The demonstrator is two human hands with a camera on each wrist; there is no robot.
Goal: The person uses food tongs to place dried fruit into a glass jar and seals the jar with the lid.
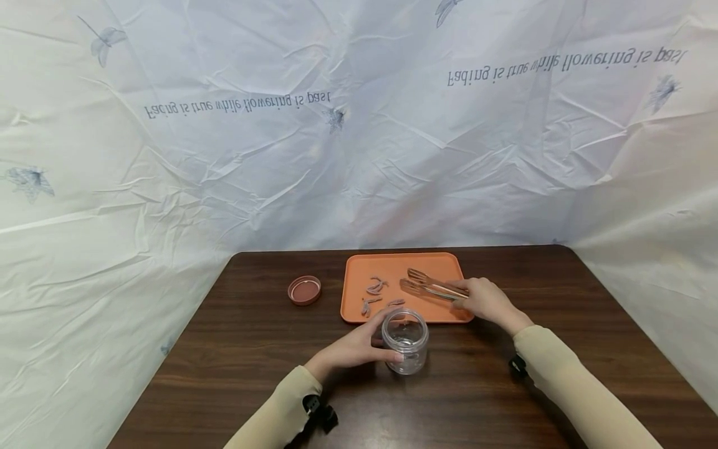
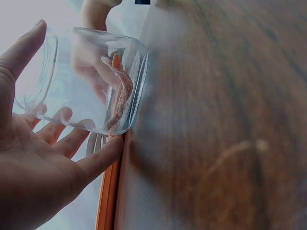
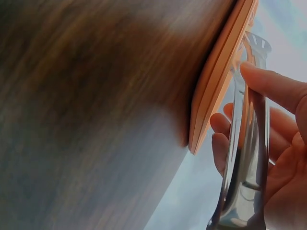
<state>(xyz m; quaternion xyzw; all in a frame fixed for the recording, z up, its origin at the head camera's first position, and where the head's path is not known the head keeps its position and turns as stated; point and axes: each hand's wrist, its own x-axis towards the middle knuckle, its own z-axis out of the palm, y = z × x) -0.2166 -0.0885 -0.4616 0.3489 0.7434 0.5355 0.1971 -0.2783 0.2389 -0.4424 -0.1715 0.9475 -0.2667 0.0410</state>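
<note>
A clear jar without its lid stands upright on the table just in front of the orange tray. My left hand holds it from the left side, thumb and fingers around its wall. On the tray lie several small wrinkled greyish-pink pieces. A wrinkled brownish piece shows through the jar in the left wrist view; whether it is inside or behind cannot be told. My right hand grips metal tongs at the tray's right side, their slotted ends over the tray, apart from the pieces.
A reddish-brown round lid lies on the dark wooden table, left of the tray. White printed sheeting hangs behind the table and along both sides.
</note>
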